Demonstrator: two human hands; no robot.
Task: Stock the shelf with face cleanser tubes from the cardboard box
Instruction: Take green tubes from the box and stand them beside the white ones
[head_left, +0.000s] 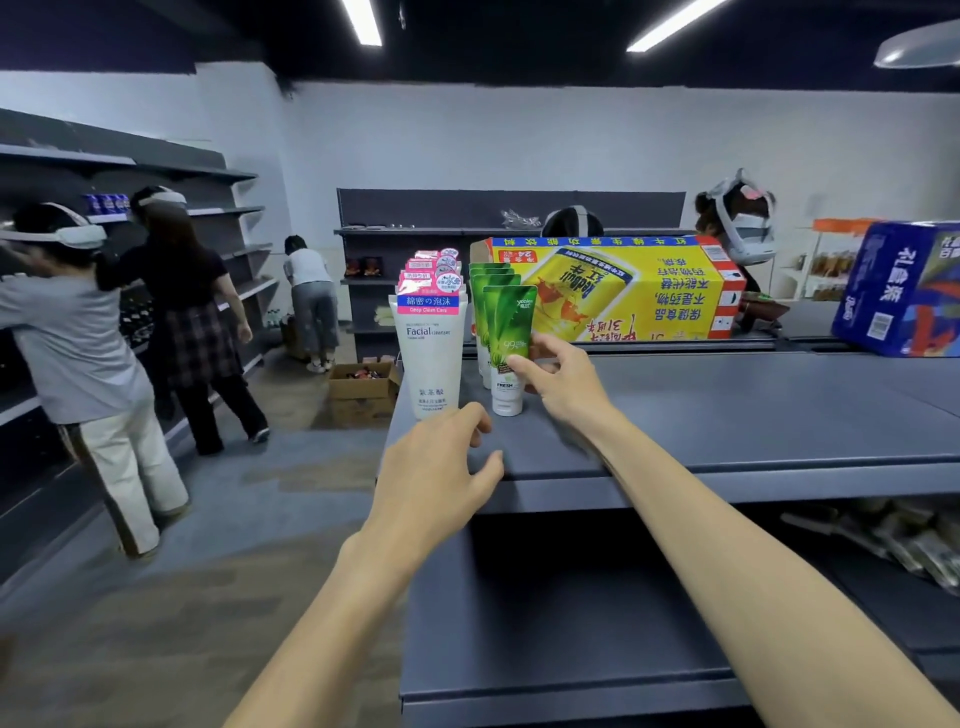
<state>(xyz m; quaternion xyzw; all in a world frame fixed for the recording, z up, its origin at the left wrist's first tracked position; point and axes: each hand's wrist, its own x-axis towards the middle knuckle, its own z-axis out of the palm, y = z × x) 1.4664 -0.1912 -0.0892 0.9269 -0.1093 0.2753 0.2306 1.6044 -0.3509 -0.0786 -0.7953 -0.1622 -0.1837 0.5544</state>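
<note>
A row of white and pink face cleanser tubes stands upright on its caps at the left end of the grey shelf top. Beside it stands a row of green and white tubes. My right hand pinches the front green tube between thumb and fingers, with the tube upright on the shelf. My left hand hovers at the shelf's front edge just below the white tubes, fingers loosely curled, holding nothing. The yellow cardboard box lies on the shelf behind the tubes.
A blue carton sits at the far right of the shelf top. Lower shelves lie below my arms. Several people stand in the aisle at the left by dark shelving. Open brown boxes sit on the floor.
</note>
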